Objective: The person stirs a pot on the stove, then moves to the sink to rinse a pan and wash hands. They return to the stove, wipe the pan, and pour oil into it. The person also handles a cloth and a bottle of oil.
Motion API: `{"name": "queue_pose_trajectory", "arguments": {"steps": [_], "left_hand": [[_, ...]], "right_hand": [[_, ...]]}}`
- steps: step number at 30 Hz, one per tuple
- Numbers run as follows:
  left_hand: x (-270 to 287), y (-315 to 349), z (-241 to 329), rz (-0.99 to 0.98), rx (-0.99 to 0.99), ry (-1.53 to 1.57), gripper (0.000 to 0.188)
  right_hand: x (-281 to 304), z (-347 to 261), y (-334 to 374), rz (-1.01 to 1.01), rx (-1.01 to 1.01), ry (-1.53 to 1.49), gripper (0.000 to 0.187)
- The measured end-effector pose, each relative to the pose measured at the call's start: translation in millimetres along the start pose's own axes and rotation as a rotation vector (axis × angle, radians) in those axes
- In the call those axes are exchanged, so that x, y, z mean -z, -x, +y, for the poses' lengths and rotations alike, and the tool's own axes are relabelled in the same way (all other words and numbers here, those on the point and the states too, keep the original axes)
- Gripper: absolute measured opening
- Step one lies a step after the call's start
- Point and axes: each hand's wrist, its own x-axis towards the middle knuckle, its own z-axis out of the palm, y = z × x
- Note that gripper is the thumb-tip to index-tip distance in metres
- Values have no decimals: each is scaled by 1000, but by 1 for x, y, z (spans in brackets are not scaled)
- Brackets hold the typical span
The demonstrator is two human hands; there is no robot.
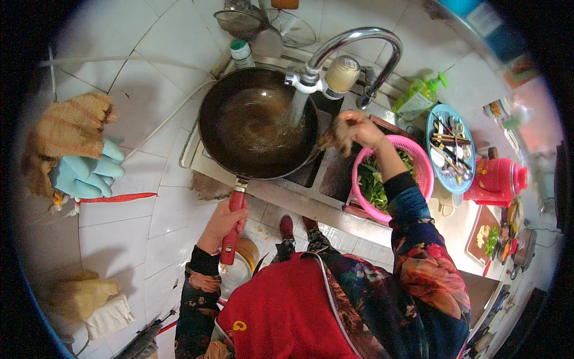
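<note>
A dark wok rests over the sink with shallow, brownish-looking water inside. Its red handle points toward me, and my left hand is wrapped around it. From the faucet's white fitting, a stream of water falls into the wok's right side. Just off the wok's right rim, my right hand grips a brown, shaggy scrubber. The fingers partly cover it, so its exact make is unclear.
A chrome faucet arches overhead. On my right stand a pink basket of chopped greens, a blue cutlery basket, a green soap bottle, a red pot and a cutting board. Rubber gloves hang left.
</note>
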Motion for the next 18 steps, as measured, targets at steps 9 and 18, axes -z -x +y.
{"name": "queue_pose_trajectory", "arguments": {"steps": [9,18], "left_hand": [[-3,1,28,180,52,-337,11],[-50,-48,74,112,27,-446,13]], "right_hand": [[97,62,-7,714,129,404,19],[88,87,-26,749,137,934,22]]}}
